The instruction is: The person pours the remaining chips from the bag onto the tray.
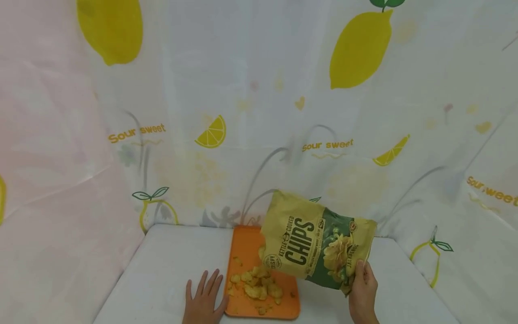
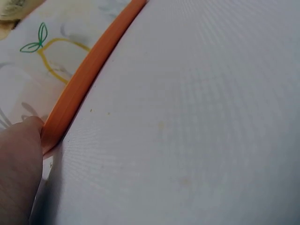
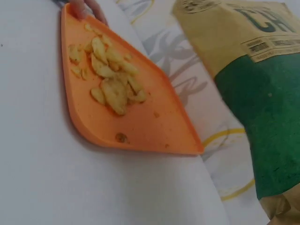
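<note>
My right hand point(image 1: 363, 290) grips the bottom corner of a tan and green chip bag point(image 1: 297, 238), printed "Kettle Cooked Chips" and "Jalapeño". The bag is tilted, its far end hanging over an orange tray point(image 1: 285, 310). On the tray lies a heap of potato chips point(image 1: 259, 285) with small crumbs around it. My left hand point(image 1: 205, 299) has its fingers spread on the table, with the thumb at the tray's left edge. In the left wrist view, the thumb point(image 2: 21, 150) meets the tray's rim point(image 2: 79, 89). The right wrist view shows the bag point(image 3: 267, 103) beside the tray point(image 3: 173, 133).
The tray sits on a white table point(image 1: 162, 270). Behind and beside it hangs a pale curtain point(image 1: 243, 103) with lemon prints and the words "Sour sweet". A few specks point(image 2: 91, 110) lie on the white surface near the tray.
</note>
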A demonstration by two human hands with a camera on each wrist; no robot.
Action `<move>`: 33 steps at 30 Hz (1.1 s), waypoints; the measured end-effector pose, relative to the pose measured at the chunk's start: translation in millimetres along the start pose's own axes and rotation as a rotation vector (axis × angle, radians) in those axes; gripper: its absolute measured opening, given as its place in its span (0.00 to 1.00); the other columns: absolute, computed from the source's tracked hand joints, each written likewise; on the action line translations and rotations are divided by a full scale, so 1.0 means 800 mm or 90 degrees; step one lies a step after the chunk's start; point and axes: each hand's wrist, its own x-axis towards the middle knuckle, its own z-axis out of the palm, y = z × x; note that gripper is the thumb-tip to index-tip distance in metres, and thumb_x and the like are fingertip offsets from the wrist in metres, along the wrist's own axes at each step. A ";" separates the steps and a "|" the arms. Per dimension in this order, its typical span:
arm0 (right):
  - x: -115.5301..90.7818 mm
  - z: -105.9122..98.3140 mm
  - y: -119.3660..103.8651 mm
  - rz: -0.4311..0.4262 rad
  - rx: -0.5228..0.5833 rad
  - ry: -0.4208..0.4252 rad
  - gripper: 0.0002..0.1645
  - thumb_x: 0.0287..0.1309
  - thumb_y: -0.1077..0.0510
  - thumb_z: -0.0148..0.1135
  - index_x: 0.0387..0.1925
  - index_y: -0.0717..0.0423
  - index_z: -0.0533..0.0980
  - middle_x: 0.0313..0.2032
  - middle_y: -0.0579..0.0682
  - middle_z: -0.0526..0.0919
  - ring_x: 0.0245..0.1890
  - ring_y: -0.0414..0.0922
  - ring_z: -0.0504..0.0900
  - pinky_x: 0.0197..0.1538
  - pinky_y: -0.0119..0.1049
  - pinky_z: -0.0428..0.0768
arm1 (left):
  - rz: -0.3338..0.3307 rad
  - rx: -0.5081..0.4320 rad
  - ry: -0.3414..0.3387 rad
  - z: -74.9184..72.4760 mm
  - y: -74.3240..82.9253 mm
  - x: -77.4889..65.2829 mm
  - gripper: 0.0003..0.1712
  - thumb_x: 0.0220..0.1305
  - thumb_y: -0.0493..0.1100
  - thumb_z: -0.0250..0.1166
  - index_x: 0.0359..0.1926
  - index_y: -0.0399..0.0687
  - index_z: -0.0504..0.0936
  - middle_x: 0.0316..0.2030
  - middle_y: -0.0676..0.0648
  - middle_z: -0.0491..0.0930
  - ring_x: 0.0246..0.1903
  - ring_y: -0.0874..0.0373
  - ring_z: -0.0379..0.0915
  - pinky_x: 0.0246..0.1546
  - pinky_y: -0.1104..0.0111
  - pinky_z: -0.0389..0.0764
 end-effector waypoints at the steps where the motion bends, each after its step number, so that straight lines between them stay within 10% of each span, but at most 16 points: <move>1: 0.001 0.000 0.001 -0.008 -0.029 0.009 0.32 0.59 0.34 0.34 0.56 0.46 0.64 0.36 0.28 0.72 0.33 0.22 0.74 0.33 0.20 0.77 | -0.001 0.002 -0.005 0.000 0.000 0.000 0.36 0.53 0.69 0.52 0.60 0.61 0.68 0.63 0.55 0.65 0.66 0.50 0.56 0.64 0.42 0.42; 5: 0.001 -0.004 0.004 -0.003 -0.092 0.021 0.29 0.60 0.34 0.34 0.49 0.48 0.66 0.29 0.29 0.72 0.28 0.26 0.73 0.29 0.24 0.77 | -0.004 0.008 -0.027 -0.001 0.002 0.002 0.37 0.53 0.70 0.50 0.61 0.61 0.66 0.64 0.55 0.64 0.66 0.49 0.54 0.65 0.41 0.41; 11: 0.002 -0.005 0.004 0.028 0.048 -0.001 0.34 0.56 0.32 0.35 0.61 0.41 0.59 0.42 0.27 0.71 0.38 0.20 0.75 0.37 0.18 0.79 | -0.006 0.009 -0.025 -0.004 0.003 0.002 0.37 0.53 0.70 0.50 0.61 0.61 0.67 0.64 0.55 0.64 0.66 0.49 0.54 0.65 0.41 0.41; 17: -0.001 -0.001 0.008 0.007 -0.072 0.020 0.30 0.59 0.33 0.35 0.52 0.47 0.65 0.32 0.29 0.73 0.30 0.25 0.74 0.31 0.22 0.77 | -0.003 0.012 -0.015 -0.003 0.002 0.000 0.37 0.53 0.69 0.51 0.61 0.61 0.67 0.64 0.55 0.64 0.66 0.49 0.54 0.65 0.41 0.42; 24: 0.002 0.001 0.003 0.037 0.032 0.002 0.37 0.56 0.31 0.34 0.63 0.41 0.58 0.43 0.27 0.69 0.37 0.18 0.73 0.37 0.16 0.78 | -0.010 0.008 -0.041 -0.001 0.003 0.000 0.38 0.53 0.69 0.51 0.62 0.60 0.66 0.64 0.54 0.64 0.67 0.49 0.52 0.66 0.40 0.40; 29: 0.006 0.000 0.004 -0.011 -0.106 0.023 0.29 0.59 0.33 0.34 0.47 0.48 0.67 0.29 0.30 0.71 0.28 0.26 0.71 0.29 0.23 0.75 | -0.005 0.012 -0.027 0.003 0.001 -0.002 0.38 0.53 0.71 0.49 0.62 0.61 0.66 0.64 0.55 0.64 0.66 0.50 0.54 0.65 0.41 0.41; 33: 0.007 0.000 0.001 0.005 -0.054 0.001 0.32 0.59 0.33 0.34 0.55 0.47 0.64 0.38 0.32 0.73 0.31 0.23 0.73 0.32 0.21 0.77 | -0.003 0.017 -0.010 0.004 0.000 -0.002 0.38 0.52 0.72 0.49 0.61 0.62 0.66 0.64 0.56 0.65 0.66 0.51 0.55 0.65 0.42 0.43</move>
